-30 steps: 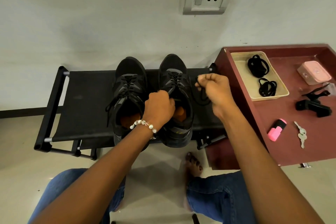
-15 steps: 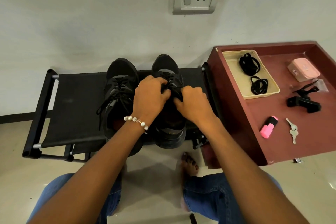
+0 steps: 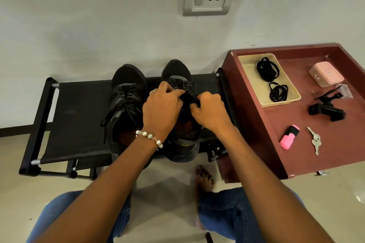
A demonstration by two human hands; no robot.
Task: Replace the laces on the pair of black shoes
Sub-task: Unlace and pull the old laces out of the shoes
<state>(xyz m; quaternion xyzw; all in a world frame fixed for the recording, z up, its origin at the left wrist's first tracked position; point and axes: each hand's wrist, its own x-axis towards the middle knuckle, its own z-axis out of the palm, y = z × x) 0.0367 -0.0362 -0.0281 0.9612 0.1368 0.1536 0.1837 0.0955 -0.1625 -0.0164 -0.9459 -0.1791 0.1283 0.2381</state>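
Both hands work at the right shoe (image 3: 177, 73) on the black rack (image 3: 79, 108): left hand (image 3: 161, 107) and right hand (image 3: 209, 110) each pinch its laces. Beside it stands the left shoe (image 3: 126, 92). Spare laces (image 3: 266, 69) lie in a beige tray (image 3: 248, 83).

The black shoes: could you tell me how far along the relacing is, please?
Nothing looks finished. The left shoe is still laced. Both hands, left hand and right hand, work at the right shoe's laces. Two lace bundles wait unused in the tray.
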